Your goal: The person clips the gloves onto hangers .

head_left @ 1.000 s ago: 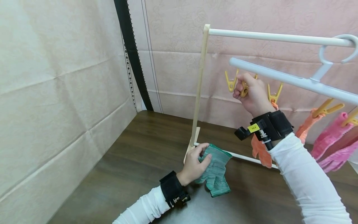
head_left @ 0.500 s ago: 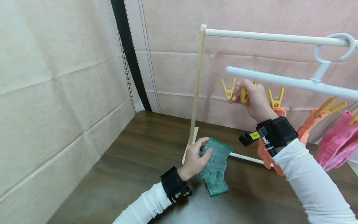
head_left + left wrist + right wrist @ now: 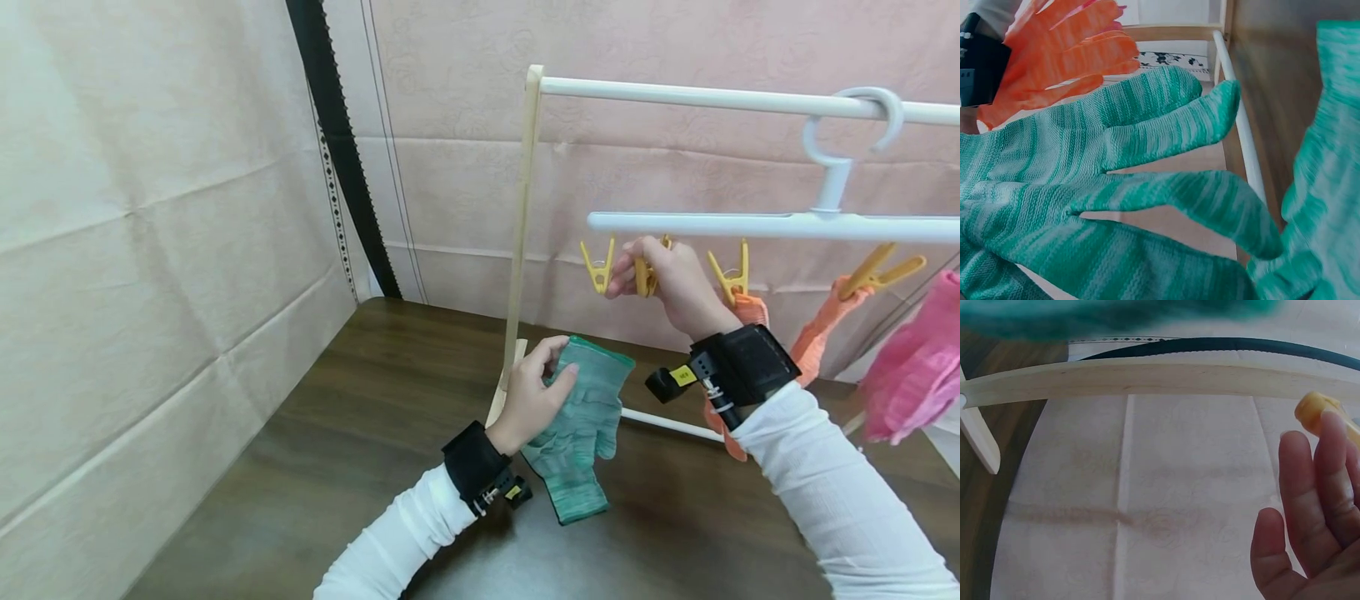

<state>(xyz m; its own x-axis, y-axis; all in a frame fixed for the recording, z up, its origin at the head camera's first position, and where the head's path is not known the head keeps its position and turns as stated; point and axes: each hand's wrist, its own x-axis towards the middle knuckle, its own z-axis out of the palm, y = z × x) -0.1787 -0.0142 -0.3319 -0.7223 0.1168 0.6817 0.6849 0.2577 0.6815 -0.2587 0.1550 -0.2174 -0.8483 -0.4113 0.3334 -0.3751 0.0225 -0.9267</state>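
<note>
In the head view my left hand (image 3: 531, 396) pinches the cuff of a green striped knit glove (image 3: 596, 379), which hangs fingers down. A second green glove (image 3: 1329, 156) lies on the table, partly overlapped by the held one. The held glove's fingers (image 3: 1154, 137) fill much of the left wrist view. My right hand (image 3: 667, 279), higher up, grips a yellow clothespin (image 3: 647, 275) under the pale blue hanger (image 3: 712, 223). Just left of those fingers another yellow clothespin (image 3: 598, 268) hangs with nothing in its jaws.
The hanger hooks over the white top bar (image 3: 697, 96) of a wooden-ended rack (image 3: 525, 183). Further right, yellow clothespins (image 3: 731, 271) hold orange gloves (image 3: 817, 325), beside a pink glove (image 3: 915, 358). A white lower bar (image 3: 667, 423) runs above the brown table (image 3: 315, 467).
My left hand has lifted the green glove higher, uncovering more of the glove below. My right hand has moved down with the clothespin, and the hanger's left end has dropped until it hangs level.
</note>
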